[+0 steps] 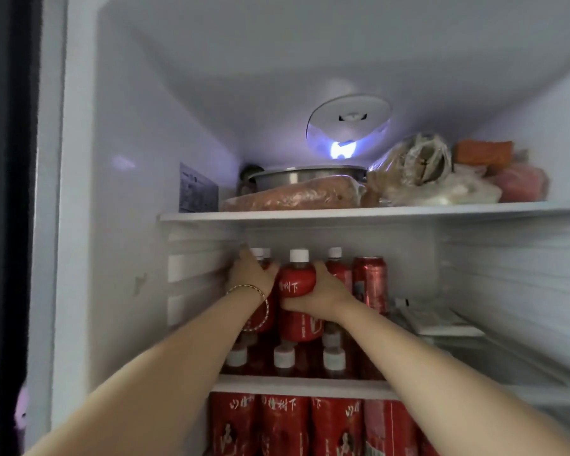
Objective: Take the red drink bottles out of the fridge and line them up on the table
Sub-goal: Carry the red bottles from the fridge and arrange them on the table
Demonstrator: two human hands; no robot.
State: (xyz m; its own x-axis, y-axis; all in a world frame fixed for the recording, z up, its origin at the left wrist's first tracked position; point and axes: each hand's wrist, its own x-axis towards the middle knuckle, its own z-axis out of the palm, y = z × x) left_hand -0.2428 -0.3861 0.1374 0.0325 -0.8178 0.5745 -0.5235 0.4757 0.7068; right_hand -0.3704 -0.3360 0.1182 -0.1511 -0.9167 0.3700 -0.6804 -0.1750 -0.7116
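Fingers (320, 269) of the right hand (323, 292) wrap round the middle red drink bottle (296, 280), thumb under its bulge. The left hand (250, 271), gold bangle (260, 292) at the wrist, curls round the leftmost bottle (262, 253). Both sit in the fridge's middle compartment, above more white-capped bottles (284, 357), with a red can (370, 281) to their right.

Left hand (251, 273), right hand (324, 296) outstretched, fingers (295, 306) curled.

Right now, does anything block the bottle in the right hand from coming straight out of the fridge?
Yes. A front row of white-capped bottles stands before the gripped bottle on the same shelf; the right hand would likely have to lift it over them.
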